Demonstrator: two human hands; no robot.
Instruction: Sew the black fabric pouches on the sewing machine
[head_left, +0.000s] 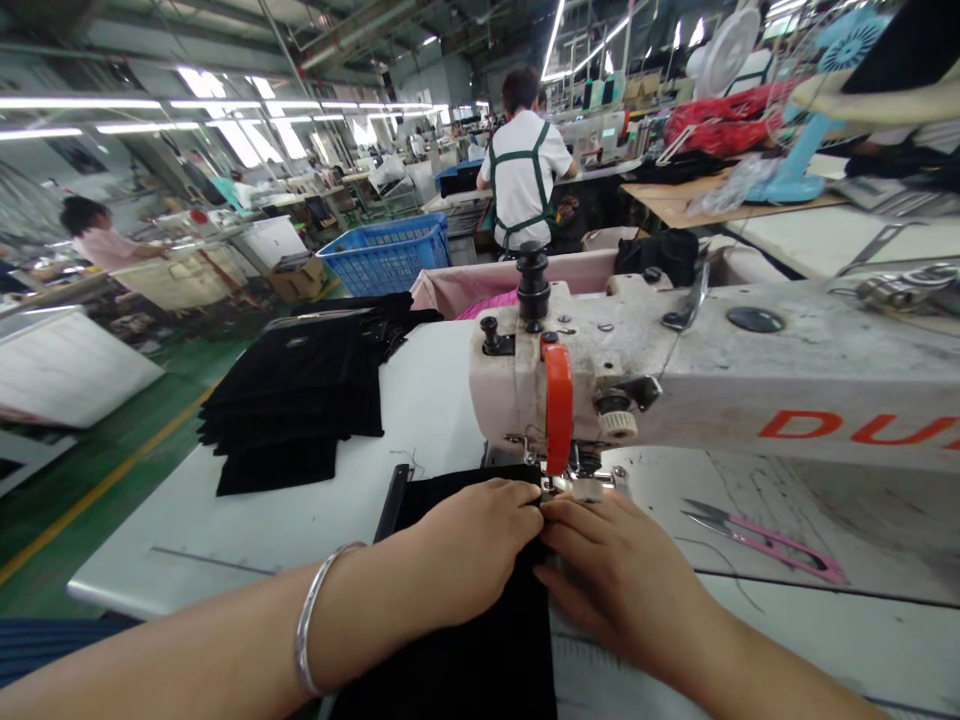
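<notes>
A black fabric piece (480, 660) lies on the table and runs up under the needle area of a white sewing machine (705, 400). My left hand (476, 545) rests on it with fingers curled, gripping it just left of the presser foot. My right hand (622, 570) is closed at the fabric's right edge, thumb beneath and fingertips beside the foot; what lies between those fingers is partly hidden. Both sets of fingertips nearly meet in front of the orange guard (558, 405). The needle tip is hard to make out.
Pink-handled thread snips (776, 550) lie on the machine bed at right. A stack of black fabric pieces (300, 380) sits at the table's left. Beyond are a pink-lined bin (465, 285), a blue basket (386, 260) and a co-worker (521, 170) with their back turned.
</notes>
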